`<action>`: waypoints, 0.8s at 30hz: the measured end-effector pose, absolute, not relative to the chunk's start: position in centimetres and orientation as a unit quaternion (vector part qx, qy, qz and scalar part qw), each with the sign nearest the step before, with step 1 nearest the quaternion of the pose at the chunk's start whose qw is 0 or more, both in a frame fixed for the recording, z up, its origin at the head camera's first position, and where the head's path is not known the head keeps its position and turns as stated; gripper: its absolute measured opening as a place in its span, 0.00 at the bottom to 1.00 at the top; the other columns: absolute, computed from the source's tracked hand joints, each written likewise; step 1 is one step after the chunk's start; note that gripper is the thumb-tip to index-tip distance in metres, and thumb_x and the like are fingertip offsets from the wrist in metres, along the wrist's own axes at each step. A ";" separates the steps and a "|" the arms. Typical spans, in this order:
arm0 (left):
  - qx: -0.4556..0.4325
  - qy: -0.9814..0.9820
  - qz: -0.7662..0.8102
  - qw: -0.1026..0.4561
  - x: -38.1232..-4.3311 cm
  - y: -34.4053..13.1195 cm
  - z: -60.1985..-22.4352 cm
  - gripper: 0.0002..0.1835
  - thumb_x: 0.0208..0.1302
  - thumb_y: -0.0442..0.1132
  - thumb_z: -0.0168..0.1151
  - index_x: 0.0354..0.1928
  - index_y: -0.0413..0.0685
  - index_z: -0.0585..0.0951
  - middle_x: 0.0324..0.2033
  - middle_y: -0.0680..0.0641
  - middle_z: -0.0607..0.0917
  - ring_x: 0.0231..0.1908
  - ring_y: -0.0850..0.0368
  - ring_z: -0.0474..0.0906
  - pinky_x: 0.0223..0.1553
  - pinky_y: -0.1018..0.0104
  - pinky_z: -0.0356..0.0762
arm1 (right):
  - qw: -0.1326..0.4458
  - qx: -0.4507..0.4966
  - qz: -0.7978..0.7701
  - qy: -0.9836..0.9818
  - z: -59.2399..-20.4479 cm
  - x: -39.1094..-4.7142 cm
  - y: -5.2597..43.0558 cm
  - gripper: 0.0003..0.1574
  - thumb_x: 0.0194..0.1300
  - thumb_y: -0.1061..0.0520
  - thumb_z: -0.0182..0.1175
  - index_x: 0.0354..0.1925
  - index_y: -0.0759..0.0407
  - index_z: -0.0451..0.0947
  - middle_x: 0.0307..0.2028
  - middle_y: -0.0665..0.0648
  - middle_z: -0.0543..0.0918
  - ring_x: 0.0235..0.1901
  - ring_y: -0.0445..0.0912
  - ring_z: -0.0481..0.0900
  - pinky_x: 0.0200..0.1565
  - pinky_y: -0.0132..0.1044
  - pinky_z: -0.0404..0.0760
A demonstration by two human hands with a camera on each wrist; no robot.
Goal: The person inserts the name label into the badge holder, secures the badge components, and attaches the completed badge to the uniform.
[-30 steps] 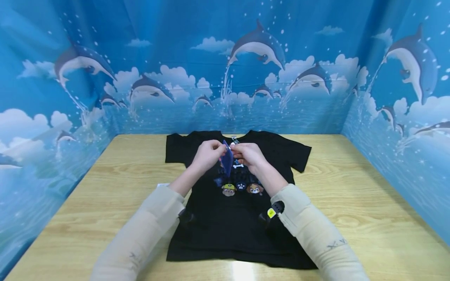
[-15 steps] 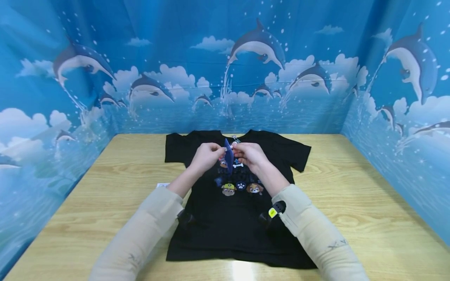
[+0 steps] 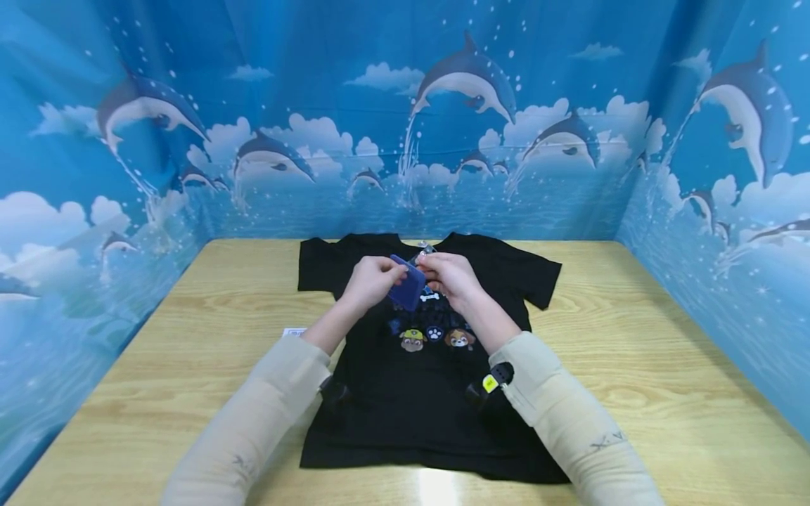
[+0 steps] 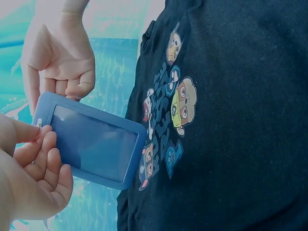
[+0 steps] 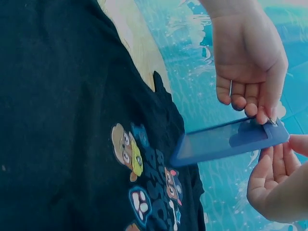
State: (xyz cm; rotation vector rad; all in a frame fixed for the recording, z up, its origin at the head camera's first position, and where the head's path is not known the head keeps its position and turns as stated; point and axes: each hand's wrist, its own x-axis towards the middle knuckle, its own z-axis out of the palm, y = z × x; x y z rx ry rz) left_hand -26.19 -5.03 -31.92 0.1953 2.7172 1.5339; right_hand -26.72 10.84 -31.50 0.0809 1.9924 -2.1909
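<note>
Above a black T-shirt's (image 3: 418, 414) printed chest, a blue card holder (image 4: 94, 144) is tilting between two hands. Left hand (image 3: 370, 281) is clamping its slotted end, grip pinched. Right hand (image 3: 451, 277) is closing its grip on the same end's corner. Shirt is lying spread on the wood-grain surface (image 3: 633, 351), dolphin-print curtain (image 3: 392, 204) hanging behind.

wood-grain table (image 3: 633, 337) before blue dolphin-print backdrop (image 3: 304, 204)
</note>
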 end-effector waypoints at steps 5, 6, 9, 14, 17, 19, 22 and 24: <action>0.061 0.873 0.484 -0.001 -26.2 -5.0 -31.9 0.13 0.66 0.43 0.55 0.36 0.41 0.84 0.33 0.46 0.84 0.36 0.54 0.79 0.38 0.61 0.75 | 0.083 0.027 -0.711 0.698 -31.6 -26.8 10.8 0.14 0.65 0.59 0.56 0.45 0.67 0.76 0.23 0.49 0.79 0.23 0.37 0.74 0.22 0.26 0.69; 0.063 0.874 0.482 -0.004 -26.1 -5.0 -32.0 0.13 0.66 0.42 0.55 0.36 0.41 0.84 0.32 0.45 0.84 0.36 0.54 0.79 0.37 0.61 0.75 | 0.085 0.028 -0.707 0.701 -31.6 -26.9 10.8 0.14 0.65 0.58 0.56 0.45 0.67 0.76 0.24 0.49 0.79 0.23 0.37 0.74 0.22 0.26 0.69; 0.070 0.877 0.475 -0.014 -26.2 -4.9 -32.1 0.13 0.66 0.42 0.55 0.35 0.41 0.84 0.32 0.46 0.84 0.35 0.54 0.79 0.36 0.62 0.75 | 0.091 0.028 -0.696 0.712 -31.6 -26.9 10.9 0.17 0.63 0.56 0.59 0.46 0.67 0.76 0.27 0.51 0.79 0.24 0.38 0.74 0.22 0.27 0.70; 0.086 0.885 0.456 -0.029 -26.3 -4.8 -32.1 0.12 0.65 0.42 0.56 0.33 0.41 0.85 0.30 0.47 0.83 0.33 0.55 0.77 0.34 0.64 0.74 | 0.098 0.027 -0.665 0.740 -31.4 -26.9 11.0 0.20 0.60 0.54 0.63 0.46 0.66 0.77 0.34 0.54 0.79 0.25 0.40 0.75 0.23 0.28 0.72; 0.100 0.893 0.437 -0.038 -26.3 -4.8 -32.0 0.12 0.65 0.41 0.56 0.33 0.42 0.85 0.28 0.48 0.83 0.31 0.56 0.75 0.31 0.66 0.71 | 0.096 0.027 -0.649 0.754 -31.2 -27.0 10.9 0.20 0.58 0.55 0.64 0.46 0.66 0.77 0.35 0.55 0.79 0.26 0.41 0.76 0.23 0.28 0.72; 0.107 0.896 0.428 -0.039 -26.4 -4.8 -31.8 0.12 0.65 0.41 0.56 0.33 0.42 0.85 0.28 0.48 0.83 0.28 0.57 0.74 0.28 0.67 0.70 | 0.093 0.027 -0.636 0.765 -31.1 -27.0 10.9 0.20 0.58 0.56 0.65 0.46 0.66 0.77 0.33 0.54 0.80 0.27 0.42 0.76 0.23 0.29 0.73; 0.113 0.897 0.426 -0.032 -26.3 -4.8 -31.7 0.12 0.66 0.41 0.55 0.35 0.42 0.84 0.29 0.46 0.83 0.25 0.57 0.75 0.23 0.69 0.68 | 0.086 0.027 -0.622 0.778 -31.0 -27.1 10.9 0.19 0.58 0.56 0.65 0.46 0.66 0.78 0.31 0.53 0.80 0.28 0.43 0.77 0.24 0.30 0.73; 0.111 0.897 0.428 -0.027 -26.3 -4.8 -31.6 0.12 0.66 0.41 0.55 0.35 0.42 0.84 0.30 0.45 0.83 0.24 0.57 0.74 0.22 0.69 0.67 | 0.082 0.030 -0.618 0.782 -31.0 -27.2 10.9 0.19 0.58 0.57 0.64 0.45 0.67 0.79 0.29 0.52 0.80 0.27 0.42 0.77 0.24 0.30 0.73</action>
